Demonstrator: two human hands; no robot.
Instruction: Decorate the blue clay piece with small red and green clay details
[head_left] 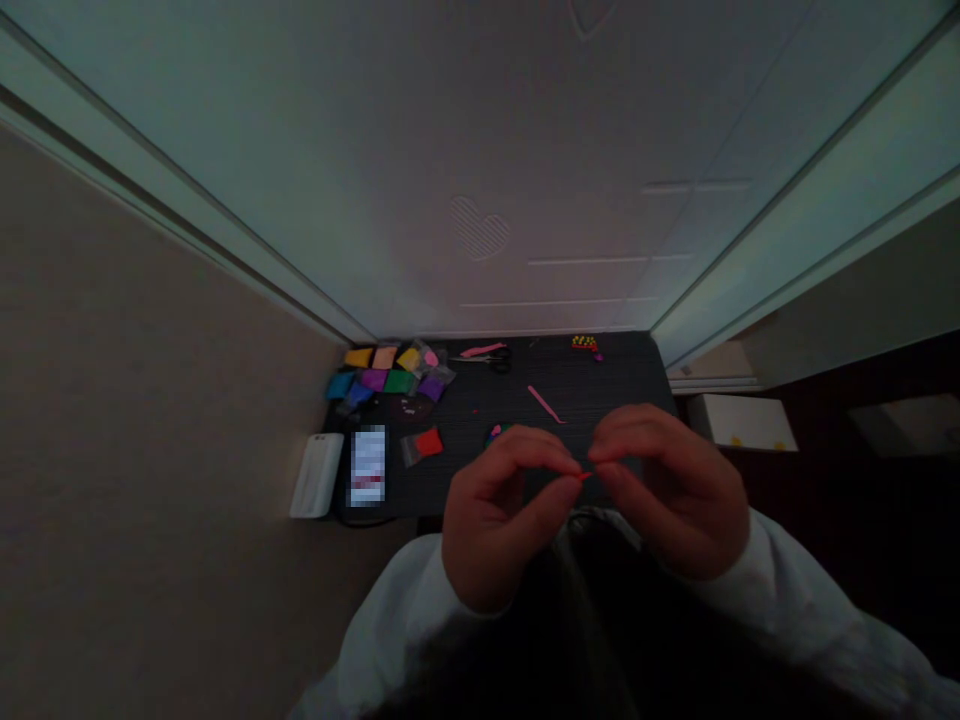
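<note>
Between the thumb and index fingertip of my left hand (499, 520) is a tiny, thin piece of red clay (584, 476). Its free end points at my right hand (671, 490), whose thumb and index fingertips are pressed together right beside it. Whether those fingertips hold anything is too small to make out. Both hands are above the front edge of the dark table (465, 480). Partly hidden behind my left hand lies a small dark round item (495, 432) with coloured bits on it. A zip bag of red clay (427, 442) lies to the left.
Several bags of coloured clay (399, 381) lie at the back left, near scissors (499, 358). A pink tool (545, 404) lies mid-table; a small yellow-dotted red piece (583, 342) is at the back right. A phone (367, 465) and a white box (317, 475) sit front left.
</note>
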